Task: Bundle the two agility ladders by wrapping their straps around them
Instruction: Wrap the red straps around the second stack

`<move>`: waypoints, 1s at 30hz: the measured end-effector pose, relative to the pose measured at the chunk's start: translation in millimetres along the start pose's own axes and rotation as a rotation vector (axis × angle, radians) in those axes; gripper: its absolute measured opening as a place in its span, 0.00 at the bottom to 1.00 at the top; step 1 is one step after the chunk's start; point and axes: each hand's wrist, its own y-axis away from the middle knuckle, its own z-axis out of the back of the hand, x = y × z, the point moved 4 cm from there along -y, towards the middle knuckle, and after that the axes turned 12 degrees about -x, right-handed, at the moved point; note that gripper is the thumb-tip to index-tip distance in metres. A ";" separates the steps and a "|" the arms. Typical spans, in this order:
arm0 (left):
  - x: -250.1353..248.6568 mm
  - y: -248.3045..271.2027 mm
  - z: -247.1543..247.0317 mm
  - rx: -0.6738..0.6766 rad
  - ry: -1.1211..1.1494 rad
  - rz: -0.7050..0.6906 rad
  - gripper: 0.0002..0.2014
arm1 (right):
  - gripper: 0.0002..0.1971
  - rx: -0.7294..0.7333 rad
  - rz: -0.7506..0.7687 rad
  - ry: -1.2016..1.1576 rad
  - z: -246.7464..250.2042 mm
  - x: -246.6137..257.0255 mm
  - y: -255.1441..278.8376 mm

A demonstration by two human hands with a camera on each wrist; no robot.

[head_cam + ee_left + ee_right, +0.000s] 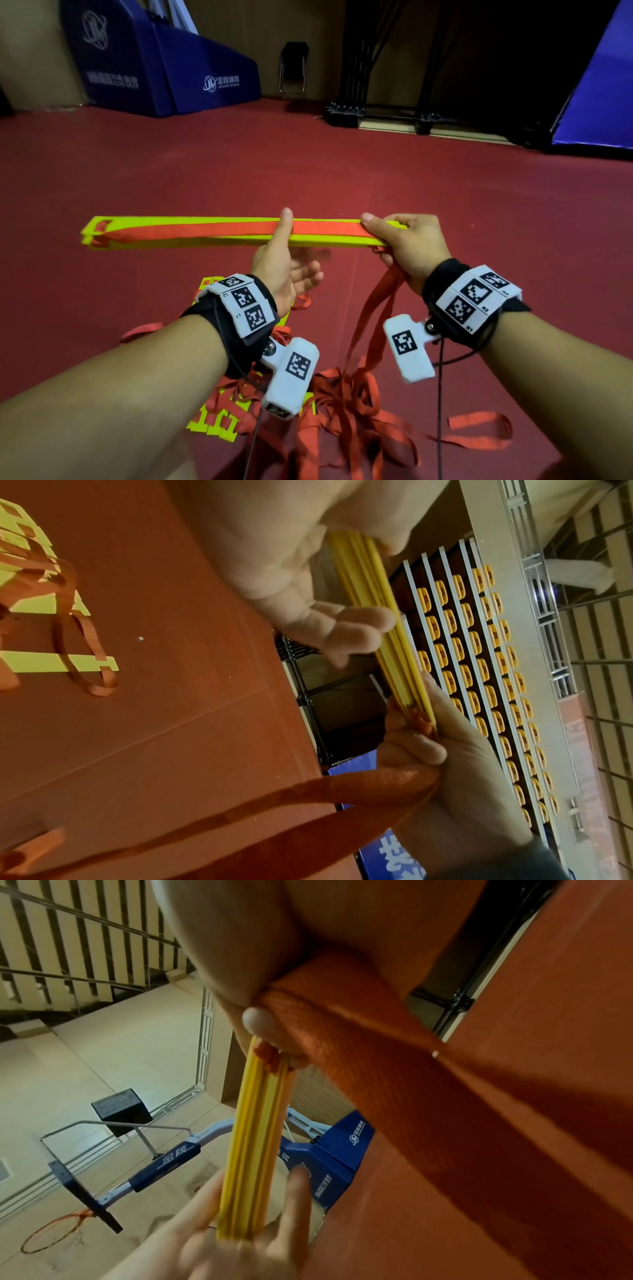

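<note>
I hold a stack of yellow-green ladder rungs (191, 240) level above the red floor, with its red strap (205, 229) laid along the top. My right hand (407, 240) grips the stack's right end and the strap, which hangs down from it in loose loops (373, 318). My left hand (284, 253) supports the middle, thumb straight across the strap and fingers (298, 1191) extended beneath the rungs (253, 1137). In the left wrist view the rungs (363, 569) run to the right hand (462, 764). A second ladder (212, 425) lies loose below my arms.
Tangled red straps (342, 411) cover the floor near me. At the back stand a blue padded basketball stand base (164, 68), a black folding chair (293, 68), a black metal frame (376, 113) and a blue mat (596, 96).
</note>
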 end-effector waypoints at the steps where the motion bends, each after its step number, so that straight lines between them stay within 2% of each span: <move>1: 3.2 2.4 -1.4 0.049 -0.141 0.044 0.29 | 0.17 0.002 0.013 0.017 1.3 -0.2 -0.5; 3: 7.1 10.3 -6.5 0.151 -0.386 0.061 0.26 | 0.17 0.017 0.035 0.073 2.2 -2.2 -0.8; 5: 6.4 14.1 -13.9 0.204 -0.503 -0.080 0.22 | 0.17 0.038 0.044 0.153 1.0 -5.7 -0.4; 8: 1.7 12.8 -19.8 0.195 -0.492 -0.400 0.21 | 0.19 0.091 0.042 0.299 -2.9 -12.1 1.4; 13: 0.2 6.5 -20.5 0.168 -0.430 -0.542 0.06 | 0.20 0.170 0.060 0.468 -9.3 -8.9 12.5; 16: 5.8 4.9 -25.3 0.216 -0.460 -0.541 0.12 | 0.18 0.235 0.107 0.515 -16.0 1.6 23.9; 20: 7.8 9.0 -28.8 0.370 -0.497 -0.434 0.23 | 0.15 0.257 0.140 0.555 -20.7 8.7 29.0; 23: 5.0 9.0 -26.6 0.481 -0.609 -0.454 0.32 | 0.10 0.267 0.107 0.541 -20.5 8.4 25.4; 25: 3.6 11.6 -24.1 0.534 -0.692 -0.476 0.33 | 0.12 0.281 0.084 0.490 -21.0 9.4 26.2; 28: 4.3 16.9 -23.6 0.519 -0.877 -0.584 0.40 | 0.17 0.282 0.063 0.423 -24.4 10.7 28.2; 30: 4.3 18.8 -23.6 0.438 -0.916 -0.632 0.37 | 0.15 0.276 0.045 0.400 -26.9 10.5 28.3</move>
